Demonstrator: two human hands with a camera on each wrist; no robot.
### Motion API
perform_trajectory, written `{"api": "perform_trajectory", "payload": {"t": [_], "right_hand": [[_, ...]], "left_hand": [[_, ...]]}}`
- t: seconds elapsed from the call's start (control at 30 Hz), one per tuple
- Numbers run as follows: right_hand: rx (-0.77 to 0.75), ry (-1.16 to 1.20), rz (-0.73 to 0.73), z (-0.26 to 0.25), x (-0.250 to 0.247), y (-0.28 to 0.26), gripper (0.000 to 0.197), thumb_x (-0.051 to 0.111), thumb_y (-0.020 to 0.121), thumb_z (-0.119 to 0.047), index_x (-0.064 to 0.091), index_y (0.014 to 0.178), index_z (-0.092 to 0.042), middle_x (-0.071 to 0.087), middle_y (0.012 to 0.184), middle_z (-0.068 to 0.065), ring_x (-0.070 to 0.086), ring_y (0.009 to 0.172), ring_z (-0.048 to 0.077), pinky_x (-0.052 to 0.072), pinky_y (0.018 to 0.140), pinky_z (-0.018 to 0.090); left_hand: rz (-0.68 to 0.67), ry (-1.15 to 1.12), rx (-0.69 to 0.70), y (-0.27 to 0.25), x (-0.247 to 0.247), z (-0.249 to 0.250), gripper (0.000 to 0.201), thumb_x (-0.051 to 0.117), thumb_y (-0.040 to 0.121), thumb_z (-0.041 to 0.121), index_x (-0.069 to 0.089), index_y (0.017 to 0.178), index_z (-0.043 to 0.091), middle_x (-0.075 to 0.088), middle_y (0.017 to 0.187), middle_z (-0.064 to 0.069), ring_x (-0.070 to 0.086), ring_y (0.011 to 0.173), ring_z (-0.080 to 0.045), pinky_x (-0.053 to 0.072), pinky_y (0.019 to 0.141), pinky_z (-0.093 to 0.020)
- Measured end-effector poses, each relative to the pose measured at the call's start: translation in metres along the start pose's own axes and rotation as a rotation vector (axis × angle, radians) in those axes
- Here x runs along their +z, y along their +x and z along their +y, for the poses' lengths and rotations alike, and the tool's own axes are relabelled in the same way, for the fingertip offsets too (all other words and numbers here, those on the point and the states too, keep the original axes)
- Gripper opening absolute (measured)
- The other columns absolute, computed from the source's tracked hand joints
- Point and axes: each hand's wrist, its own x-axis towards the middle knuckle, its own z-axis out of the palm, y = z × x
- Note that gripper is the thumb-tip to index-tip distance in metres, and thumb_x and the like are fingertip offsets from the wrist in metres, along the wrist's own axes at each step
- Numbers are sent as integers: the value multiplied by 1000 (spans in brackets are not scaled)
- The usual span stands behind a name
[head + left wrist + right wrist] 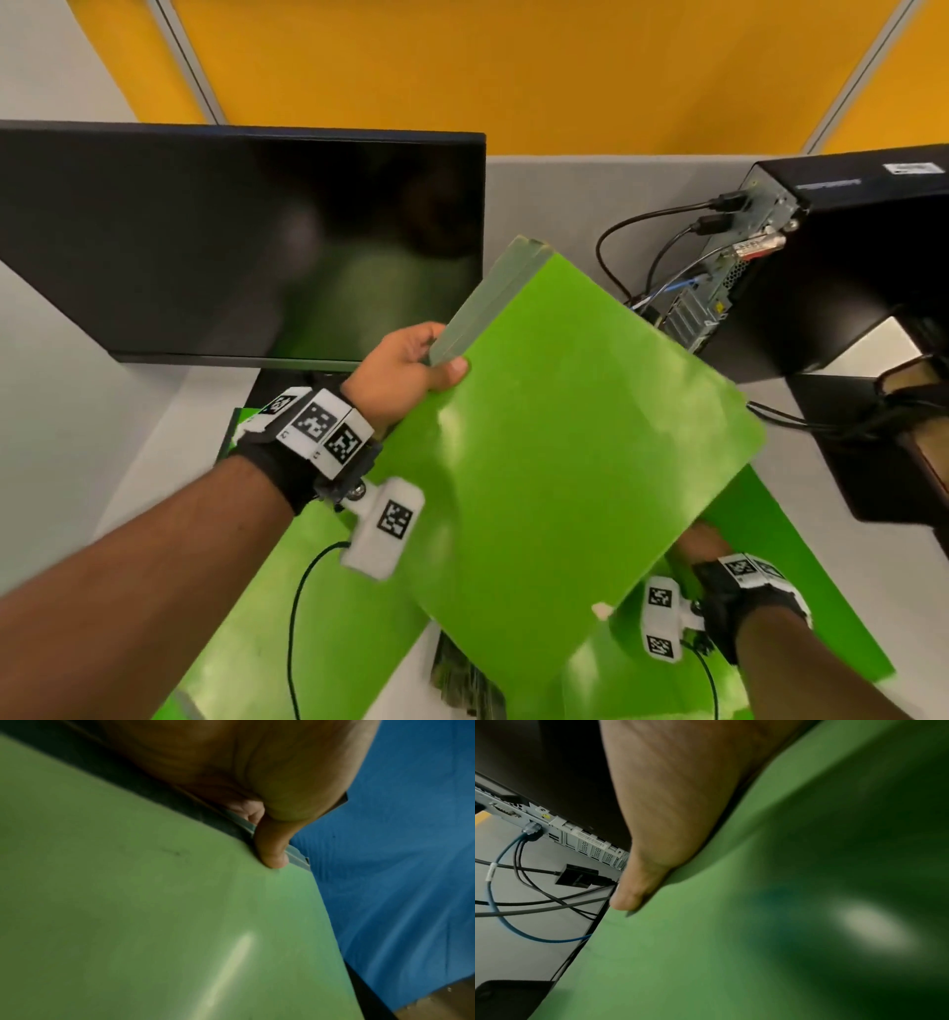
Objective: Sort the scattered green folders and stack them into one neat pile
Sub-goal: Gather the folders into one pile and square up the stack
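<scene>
Head view bright, even overhead light; my raised green folder point(575, 447) motion-smeared, pale glare patches. Edges bowed by wide lens. Both wrist views dim, soft, colour-shifted; white glare streak on folder, my thumb point(272, 850) shadowed.

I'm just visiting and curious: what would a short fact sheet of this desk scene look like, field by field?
Setting: grey desk with yellow panels behind
Raised folder: green, tilted, lifted above the desk
Left hand: grips the raised folder's spine corner, thumb on the cover
Right hand: mostly hidden under the raised folder; thumb lies on a green cover in the wrist view
Other folders: green, lying flat and askew on the desk
Monitor: dark, behind the left hand
Computer: black box at right, cables plugged in
</scene>
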Motion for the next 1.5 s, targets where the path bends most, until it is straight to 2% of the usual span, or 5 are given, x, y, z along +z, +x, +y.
{"api": "perform_trajectory", "payload": {"t": [0.43,0.67,0.83,1.17,1.5], "right_hand": [[16,237,-27,6,-7,-19,83,20,89,-65,42,137,-1,37,144,27,43,127,38,35,101,43],[17,322,5,8,-8,-34,147,11,34,-102,32,144,-7,28,151,20,30,137,35,22,112,47],[30,362,-50,4,-8,-37,129,14,50,-98,29,146,-13,25,153,18,28,139,34,19,113,49],[-35,272,-126,8,-7,-36,164,30,5,-102,30,146,-17,24,154,14,27,140,31,19,113,46],[-61,421,-155,8,-2,-54,126,34,46,-98,25,147,-23,20,156,9,29,139,32,16,115,51]], "left_hand": [[176,336,-370,-23,67,-106,12,57,90,27,53,84,18,50,66,3,49,71,-21,34,56,-25],[251,346,-453,-31,61,-128,15,60,89,27,56,95,13,59,81,-7,52,76,-23,37,69,-26],[332,401,-429,-32,65,-124,26,59,89,28,57,104,8,59,86,-8,60,87,-30,43,72,-28],[215,394,-361,-49,93,-111,53,50,95,24,30,143,13,55,132,-10,54,118,-29,41,91,-27],[237,353,-361,-64,102,-113,62,60,89,19,27,141,13,48,136,-10,50,121,-27,39,100,-29]]}}
